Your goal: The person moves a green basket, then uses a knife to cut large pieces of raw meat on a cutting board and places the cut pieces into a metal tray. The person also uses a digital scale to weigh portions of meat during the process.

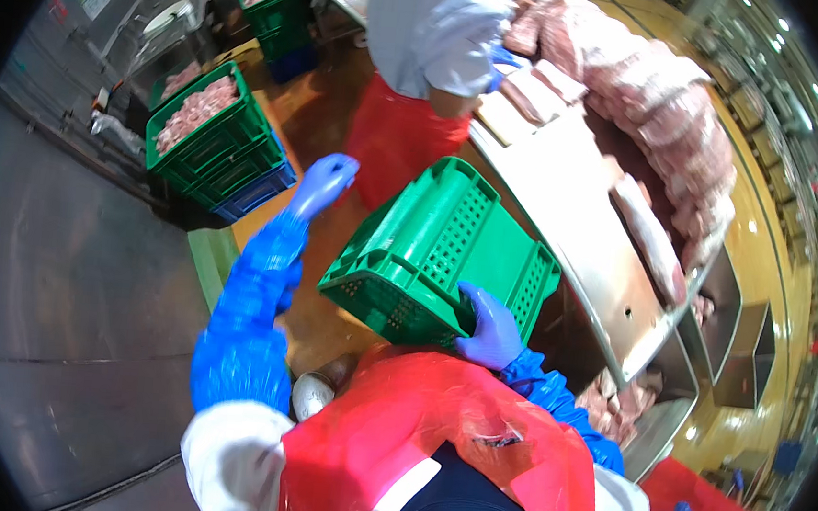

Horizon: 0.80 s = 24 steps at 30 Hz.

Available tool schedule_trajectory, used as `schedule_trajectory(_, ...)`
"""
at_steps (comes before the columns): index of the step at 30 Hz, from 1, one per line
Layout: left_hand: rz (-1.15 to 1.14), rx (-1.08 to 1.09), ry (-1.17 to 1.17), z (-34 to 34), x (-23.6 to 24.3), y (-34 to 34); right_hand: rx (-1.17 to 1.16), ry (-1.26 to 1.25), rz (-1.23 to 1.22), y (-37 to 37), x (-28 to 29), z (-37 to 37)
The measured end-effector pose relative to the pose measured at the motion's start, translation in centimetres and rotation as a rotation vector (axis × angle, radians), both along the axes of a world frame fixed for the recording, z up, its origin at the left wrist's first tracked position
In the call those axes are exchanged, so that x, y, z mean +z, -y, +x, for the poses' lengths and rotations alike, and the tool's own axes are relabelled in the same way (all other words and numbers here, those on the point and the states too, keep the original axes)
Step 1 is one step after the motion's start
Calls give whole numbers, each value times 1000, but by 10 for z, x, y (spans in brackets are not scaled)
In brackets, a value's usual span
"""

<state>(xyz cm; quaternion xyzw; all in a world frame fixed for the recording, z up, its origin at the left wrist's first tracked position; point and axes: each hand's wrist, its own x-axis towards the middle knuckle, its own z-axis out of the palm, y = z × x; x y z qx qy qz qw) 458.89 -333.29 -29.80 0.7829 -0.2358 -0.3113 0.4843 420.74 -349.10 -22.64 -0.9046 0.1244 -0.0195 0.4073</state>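
Note:
A green plastic crate (418, 256) with perforated sides is tilted in front of my apron, and no meat shows in the part of it I can see. My right hand (491, 331), in a blue-purple glove, grips the crate's near right edge, the thumb on top and the other fingers partly hidden. Left of the crate and apart from it, my left hand (323, 186) is raised with its fingers curled together and nothing visible in them. Blue sleeve covers run up both forearms.
Green crates of meat pieces (199, 114) stand stacked on blue ones at left. A co-worker in a red apron (404, 135) handles meat slabs at a steel table (568, 191). A large meat pile (652, 92) lies beyond. A steel wall (72, 258) borders the left.

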Motion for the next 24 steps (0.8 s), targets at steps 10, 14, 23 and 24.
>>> schedule_trajectory(10, -426, 79, -333, 83, -178, 152, -155, -221, 0, 5, -50, 131)
schedule_trajectory(14, -102, 128, -563, 141, -164, 99, -275, -267, -13, -5, -64, 159)
schedule_trajectory(23, 70, -30, -563, 211, -145, -81, -411, -464, 18, -113, -77, 314)
schedule_trajectory(24, 94, 18, -595, 215, -140, -110, -430, -445, 2, -120, -87, 327)
